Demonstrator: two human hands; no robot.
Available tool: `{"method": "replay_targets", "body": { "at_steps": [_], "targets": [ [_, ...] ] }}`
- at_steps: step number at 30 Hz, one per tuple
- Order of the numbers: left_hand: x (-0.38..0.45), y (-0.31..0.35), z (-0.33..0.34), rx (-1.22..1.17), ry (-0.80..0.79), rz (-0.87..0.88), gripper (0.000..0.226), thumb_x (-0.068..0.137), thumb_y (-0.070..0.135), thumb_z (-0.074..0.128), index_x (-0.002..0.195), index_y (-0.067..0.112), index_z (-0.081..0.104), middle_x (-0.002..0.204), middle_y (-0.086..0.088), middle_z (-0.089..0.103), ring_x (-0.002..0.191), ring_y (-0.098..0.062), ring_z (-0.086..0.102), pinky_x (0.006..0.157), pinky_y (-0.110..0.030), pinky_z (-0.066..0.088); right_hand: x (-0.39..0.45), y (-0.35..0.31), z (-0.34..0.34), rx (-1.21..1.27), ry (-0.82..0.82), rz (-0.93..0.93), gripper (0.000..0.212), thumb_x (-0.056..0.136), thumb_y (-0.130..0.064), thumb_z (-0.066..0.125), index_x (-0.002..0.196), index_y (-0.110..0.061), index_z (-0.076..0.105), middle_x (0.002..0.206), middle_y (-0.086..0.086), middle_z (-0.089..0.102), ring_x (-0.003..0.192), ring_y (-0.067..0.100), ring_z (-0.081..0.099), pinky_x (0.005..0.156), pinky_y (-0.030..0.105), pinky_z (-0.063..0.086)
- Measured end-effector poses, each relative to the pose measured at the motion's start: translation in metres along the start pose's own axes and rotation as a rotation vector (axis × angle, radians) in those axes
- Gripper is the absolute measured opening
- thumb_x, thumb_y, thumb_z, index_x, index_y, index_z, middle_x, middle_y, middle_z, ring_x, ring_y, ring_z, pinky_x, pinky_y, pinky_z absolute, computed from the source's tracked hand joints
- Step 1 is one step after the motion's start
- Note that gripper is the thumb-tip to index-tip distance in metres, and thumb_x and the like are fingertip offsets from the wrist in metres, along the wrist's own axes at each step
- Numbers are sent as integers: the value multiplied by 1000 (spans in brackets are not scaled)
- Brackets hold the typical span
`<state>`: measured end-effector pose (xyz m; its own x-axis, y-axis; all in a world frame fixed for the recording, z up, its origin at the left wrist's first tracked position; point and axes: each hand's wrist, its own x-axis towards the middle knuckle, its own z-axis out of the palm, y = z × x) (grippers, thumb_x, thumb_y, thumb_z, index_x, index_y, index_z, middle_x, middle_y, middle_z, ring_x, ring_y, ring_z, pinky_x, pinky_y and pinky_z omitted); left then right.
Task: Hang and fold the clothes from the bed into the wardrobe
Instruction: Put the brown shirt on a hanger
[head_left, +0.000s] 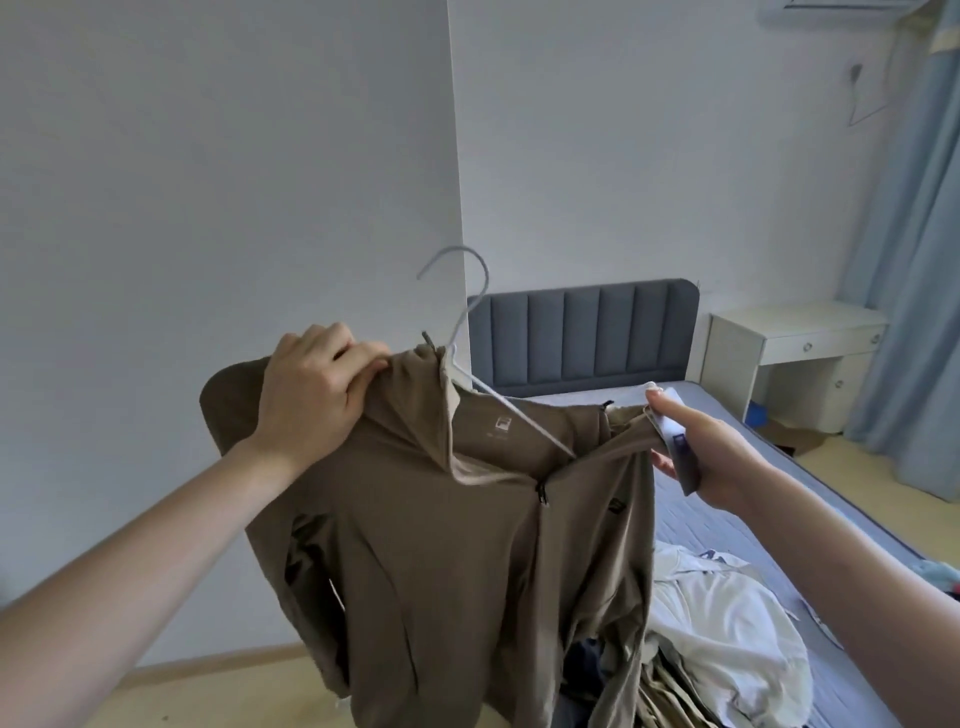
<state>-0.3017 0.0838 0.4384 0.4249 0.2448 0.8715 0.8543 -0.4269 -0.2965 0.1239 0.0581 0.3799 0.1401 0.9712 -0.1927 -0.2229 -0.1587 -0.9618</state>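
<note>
A brown zip-front jacket of thin fabric (441, 545) hangs in the air in front of the person, above the near end of the bed with the blue-grey mattress (769, 499). A pale wire hanger (467, 322) sits inside the jacket's neck: its hook stands up above the collar, and one slanting arm runs down across the inside of the back, past a small printed label.

The left hand (311, 387) grips the jacket at the left shoulder beside the collar, its fingers (358, 364) closed over a bunch of the brown fabric, just left of the hanger's neck. The right hand (711, 457) holds the other shoulder, where the fabric is stretched out towards it; the thumb lies along the top and the fingers curl underneath, pinching the cloth together with a white and dark blue tag (675, 441) that lies across the palm. The jacket's body and sleeves hang loose below both hands.

On the bed below the jacket lie a crumpled white garment (727, 623) and some darker clothes, partly hidden by the jacket. A padded grey-blue headboard (587, 332) stands against the white wall, with a white bedside desk with drawers (795, 338) next to it and pale blue curtains (909, 260) at the right.
</note>
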Motion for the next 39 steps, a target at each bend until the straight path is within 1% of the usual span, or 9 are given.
{"method": "replay_targets", "body": {
  "at_steps": [7, 14, 17, 19, 23, 29, 33, 36, 39],
  "targets": [
    [-31, 9, 14, 17, -195, -25, 31, 101, 32, 50, 91, 16, 74, 78, -5, 54, 74, -32, 55, 64, -39, 37, -21, -28, 30, -109, -80, -141, 56, 56, -61, 92, 84, -14, 79, 78, 9, 73, 71, 17, 69, 80, 33, 56],
    [-31, 64, 39, -301, -424, -653, 23, 100, 40, 54, 92, 27, 72, 93, 7, 69, 89, -25, 64, 69, -35, 48, -58, 7, 132, -733, -302, -495, 36, 80, -59, 76, 70, -25, 70, 52, -9, 60, 41, 3, 48, 41, 18, 36],
    [-31, 74, 37, -434, -399, -752, 25, 100, 40, 54, 86, 25, 69, 80, 7, 69, 80, -21, 64, 68, -36, 51, -56, 38, 146, -955, -455, -481, 10, 95, -36, 64, 98, -26, 66, 81, -2, 72, 63, 12, 63, 56, 26, 48],
    [-33, 76, 31, -517, -367, -773, 27, 99, 40, 54, 85, 25, 70, 77, 9, 70, 77, -16, 64, 69, -37, 52, -53, 52, 144, -1093, -546, -439, 16, 98, -25, 57, 114, -22, 59, 103, 0, 69, 91, 19, 65, 77, 27, 49],
    [-33, 75, 21, -649, -310, -800, 24, 102, 34, 56, 86, 26, 72, 82, 14, 72, 83, -9, 66, 76, -36, 53, -49, 55, 129, -1206, -604, -412, 42, 93, -44, 65, 131, -27, 57, 123, -9, 66, 112, 10, 62, 101, 27, 48],
    [-33, 68, 19, -680, -336, -863, 24, 103, 32, 56, 86, 28, 73, 83, 14, 73, 84, -7, 67, 78, -37, 52, -37, 24, 88, -1032, -475, -619, 7, 88, -29, 71, 87, -33, 76, 79, -17, 75, 75, -1, 71, 75, 22, 57],
    [-29, 63, 22, -686, -360, -859, 23, 102, 28, 57, 87, 29, 74, 85, 14, 73, 86, -7, 67, 81, -37, 52, -3, -8, 64, -910, -110, -872, 15, 89, -29, 73, 98, -40, 68, 96, -28, 67, 86, -2, 64, 73, 21, 53],
    [-24, 61, 22, -685, -391, -889, 23, 103, 26, 57, 88, 27, 74, 85, 11, 74, 87, -11, 68, 83, -37, 51, 30, -17, 56, -1158, -165, -815, 31, 100, -36, 59, 131, -39, 56, 126, -28, 52, 118, 0, 47, 102, 32, 43],
    [-23, 58, 22, -655, -411, -908, 24, 103, 26, 56, 86, 26, 74, 80, 7, 72, 82, -13, 66, 78, -35, 50, 52, -11, 58, -1211, -321, -702, 16, 105, -29, 51, 105, -31, 67, 101, -16, 70, 96, 15, 62, 81, 29, 49]
  ]
}}
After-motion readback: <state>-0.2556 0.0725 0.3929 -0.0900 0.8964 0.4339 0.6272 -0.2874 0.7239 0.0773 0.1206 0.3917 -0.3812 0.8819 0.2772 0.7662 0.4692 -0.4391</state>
